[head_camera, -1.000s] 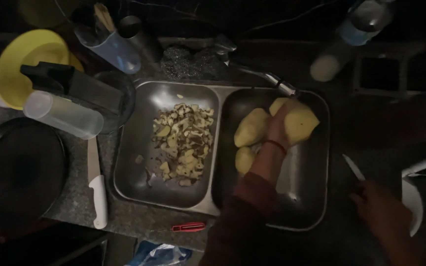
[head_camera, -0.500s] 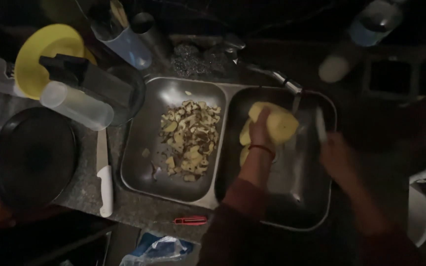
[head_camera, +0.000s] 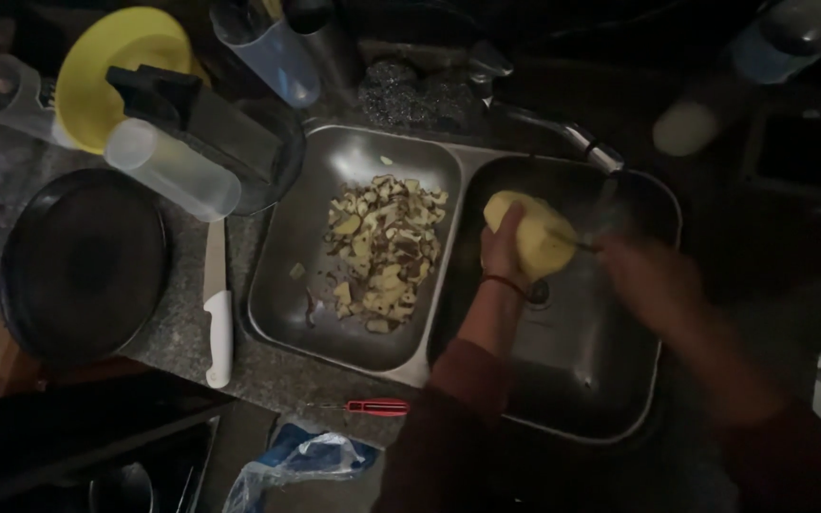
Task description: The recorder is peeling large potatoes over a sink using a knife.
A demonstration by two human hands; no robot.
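Note:
My left hand holds a peeled yellow potato over the right basin of a steel double sink. My right hand, blurred by motion, grips a small knife whose blade tip touches the potato. The tap reaches over the basin just above them. The left basin holds a heap of potato peels. Whatever lies under my left hand in the right basin is hidden.
On the counter to the left lie a white-handled knife, a black round pan, a clear bottle and a yellow plate. A red-handled tool and a blue bag sit by the front edge.
My right hand came in from the counter on the right with the knife and reached the potato. My left hand keeps hold of the potato over the right basin.

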